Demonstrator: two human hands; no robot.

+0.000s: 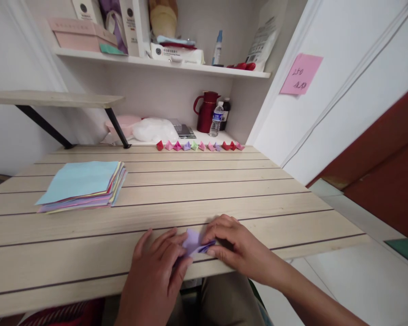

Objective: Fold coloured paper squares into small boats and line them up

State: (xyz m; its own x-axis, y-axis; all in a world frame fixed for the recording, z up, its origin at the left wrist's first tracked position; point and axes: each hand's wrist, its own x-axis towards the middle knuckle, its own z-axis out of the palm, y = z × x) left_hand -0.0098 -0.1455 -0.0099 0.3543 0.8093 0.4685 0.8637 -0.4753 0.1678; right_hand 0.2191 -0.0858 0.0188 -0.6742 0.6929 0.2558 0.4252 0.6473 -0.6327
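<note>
A small piece of folded purple paper (192, 242) is between my two hands, close to the table's front edge. My left hand (161, 260) pinches its left end between thumb and fingers. At the other end, my right hand (226, 242) grips the folded layers, with the thumb below and the fingers curled over the top. Parts of the paper are hidden under the fingertips of both hands. Further back on the left lies a stack of coloured paper squares (81, 179), light blue on top.
Along the table's back edge runs a row of small folded paper pieces (194, 146) in several colours. Behind them stand a red jug (206, 113) and a water bottle (216, 120). A raised wooden shelf (54, 98) on black legs is at the left.
</note>
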